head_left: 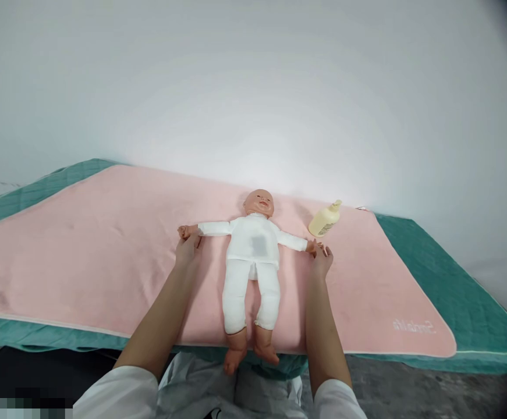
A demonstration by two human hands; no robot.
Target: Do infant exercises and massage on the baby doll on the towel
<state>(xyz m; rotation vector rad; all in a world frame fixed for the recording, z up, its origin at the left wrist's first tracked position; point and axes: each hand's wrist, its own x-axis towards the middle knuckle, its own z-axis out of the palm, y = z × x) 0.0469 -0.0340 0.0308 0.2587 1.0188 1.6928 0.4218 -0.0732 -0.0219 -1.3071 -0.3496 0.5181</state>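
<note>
A baby doll (253,247) in a white cloth top and trousers lies on its back, arms stretched out sideways and feet over the near edge. My left hand (187,249) is closed around the doll's wrist at the left of the view. On the other side, my right hand (322,259) pinches the doll's hand (312,247) between thumb and fingers. Just beyond my right hand a pale yellow pump bottle (324,221) lies tilted, apart from my fingers.
Under the doll is a pink mat (105,250), spread over a green quilted cover (445,267). A white wall (253,87) rises behind the far edge. Grey floor (410,390) shows below the near edge.
</note>
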